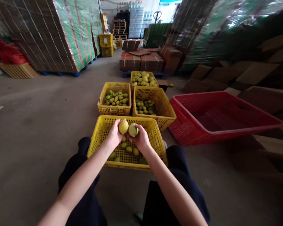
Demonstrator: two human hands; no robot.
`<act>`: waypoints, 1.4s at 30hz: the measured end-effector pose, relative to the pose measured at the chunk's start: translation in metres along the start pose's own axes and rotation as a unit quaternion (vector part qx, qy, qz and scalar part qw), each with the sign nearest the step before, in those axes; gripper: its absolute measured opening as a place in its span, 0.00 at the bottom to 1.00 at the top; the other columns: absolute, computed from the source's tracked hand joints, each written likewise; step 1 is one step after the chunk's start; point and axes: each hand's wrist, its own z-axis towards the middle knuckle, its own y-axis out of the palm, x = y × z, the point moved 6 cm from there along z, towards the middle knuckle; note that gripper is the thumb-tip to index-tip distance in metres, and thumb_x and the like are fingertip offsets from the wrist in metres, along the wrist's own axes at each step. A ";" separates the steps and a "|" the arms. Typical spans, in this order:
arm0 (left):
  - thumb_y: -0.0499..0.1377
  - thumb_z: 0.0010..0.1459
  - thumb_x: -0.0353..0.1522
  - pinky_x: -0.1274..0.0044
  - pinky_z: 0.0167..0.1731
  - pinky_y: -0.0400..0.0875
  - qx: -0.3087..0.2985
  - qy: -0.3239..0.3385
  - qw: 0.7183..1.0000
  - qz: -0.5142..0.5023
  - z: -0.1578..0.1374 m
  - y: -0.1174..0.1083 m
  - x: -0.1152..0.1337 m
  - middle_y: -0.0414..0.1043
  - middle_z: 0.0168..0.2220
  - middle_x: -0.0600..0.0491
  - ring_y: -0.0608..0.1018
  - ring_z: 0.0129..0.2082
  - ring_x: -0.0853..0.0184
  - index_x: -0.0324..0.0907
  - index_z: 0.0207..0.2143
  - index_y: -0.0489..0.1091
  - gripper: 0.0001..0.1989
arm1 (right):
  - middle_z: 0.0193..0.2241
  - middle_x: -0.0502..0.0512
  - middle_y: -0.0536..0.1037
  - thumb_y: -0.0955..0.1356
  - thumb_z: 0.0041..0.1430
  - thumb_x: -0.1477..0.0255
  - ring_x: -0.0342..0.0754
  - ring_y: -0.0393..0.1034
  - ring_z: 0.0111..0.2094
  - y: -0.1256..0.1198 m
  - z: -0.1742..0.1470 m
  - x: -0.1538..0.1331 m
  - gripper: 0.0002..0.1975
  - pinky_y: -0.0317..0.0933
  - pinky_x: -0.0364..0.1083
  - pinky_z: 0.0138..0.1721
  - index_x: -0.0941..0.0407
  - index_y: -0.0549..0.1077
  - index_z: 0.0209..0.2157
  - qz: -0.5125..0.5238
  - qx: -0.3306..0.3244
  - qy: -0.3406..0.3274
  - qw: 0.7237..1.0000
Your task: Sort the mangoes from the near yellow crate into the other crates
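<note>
A: How are the forearms [91, 168] set around the near yellow crate [97, 138]?

B: Both stretch forward, converging above its middle; the left hand [114, 133] has its fingers wrapped about a yellow fruit [123, 127]; the right hand [141, 138] grasps a greenish fruit [133, 130]; the two fruits sit side by side over that crate's inside.

A: And what stands about, or in the way?

B: Loose fruits [135, 152] lie in the crate; the forearms hide part of its inside; a left fruit crate [114, 110] and a right fruit crate [163, 100] stand just beyond its far rim; a big red crate [190, 116] is near, on its right; the person's legs [73, 166] flank it.
</note>
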 end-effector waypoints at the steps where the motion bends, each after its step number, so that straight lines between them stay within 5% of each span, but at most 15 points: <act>1: 0.53 0.60 0.38 0.77 0.26 0.67 -0.008 -0.011 1.000 -0.008 -0.001 0.000 0.000 0.72 0.26 0.53 0.73 0.26 0.67 0.40 0.36 0.72 0.12 | 0.15 0.48 0.68 0.68 0.47 0.57 0.46 0.65 0.16 -0.001 0.000 0.002 0.14 0.50 0.41 0.10 0.52 0.65 0.27 0.004 0.003 0.015 1.000; 13: 0.51 0.58 0.37 0.70 0.31 0.74 -0.017 -0.029 0.997 -0.066 0.001 -0.006 -0.004 0.74 0.30 0.45 0.77 0.34 0.58 0.39 0.36 0.71 0.13 | 0.16 0.47 0.70 0.71 0.46 0.55 0.42 0.62 0.13 0.000 0.002 0.006 0.18 0.46 0.39 0.09 0.53 0.65 0.26 0.018 0.000 0.050 0.999; 19: 0.52 0.58 0.32 0.82 0.21 0.66 -0.049 -0.053 0.992 -0.102 -0.011 0.004 0.001 0.77 0.35 0.49 0.75 0.26 0.72 0.39 0.40 0.74 0.14 | 0.24 0.50 0.77 0.71 0.48 0.52 0.44 0.69 0.21 0.005 -0.005 -0.016 0.19 0.54 0.40 0.14 0.54 0.71 0.28 0.080 0.006 -0.004 0.997; 26: 0.53 0.59 0.35 0.82 0.14 0.62 -0.072 -0.078 0.993 -0.049 -0.019 0.016 -0.002 0.73 0.22 0.52 0.71 0.18 0.72 0.37 0.33 0.74 0.12 | 0.21 0.48 0.75 0.68 0.53 0.48 0.41 0.65 0.16 0.008 -0.010 -0.017 0.21 0.49 0.39 0.12 0.53 0.74 0.30 0.152 -0.041 0.012 0.987; 32: 0.55 0.59 0.35 0.83 0.16 0.67 -0.093 -0.066 0.992 -0.062 -0.025 0.022 0.003 0.75 0.25 0.52 0.74 0.19 0.72 0.37 0.30 0.72 0.11 | 0.22 0.49 0.77 0.67 0.58 0.51 0.40 0.66 0.16 0.014 -0.009 -0.018 0.20 0.50 0.37 0.09 0.55 0.72 0.29 0.218 -0.105 0.037 0.970; 38: 0.62 0.56 0.33 0.85 0.17 0.66 -0.078 -0.028 0.990 -0.111 -0.022 0.018 0.006 0.73 0.25 0.52 0.76 0.25 0.71 0.37 0.30 0.71 0.07 | 0.25 0.51 0.79 0.70 0.58 0.61 0.42 0.74 0.26 0.006 -0.004 -0.013 0.12 0.63 0.36 0.17 0.56 0.73 0.30 0.247 -0.044 0.039 0.967; 42: 0.62 0.58 0.32 0.84 0.19 0.69 -0.075 -0.042 0.989 -0.122 -0.018 0.016 0.003 0.72 0.26 0.52 0.75 0.25 0.71 0.37 0.31 0.71 0.07 | 0.22 0.49 0.77 0.71 0.58 0.61 0.42 0.73 0.23 0.004 -0.002 -0.008 0.13 0.64 0.37 0.19 0.56 0.72 0.28 0.237 -0.008 0.057 0.970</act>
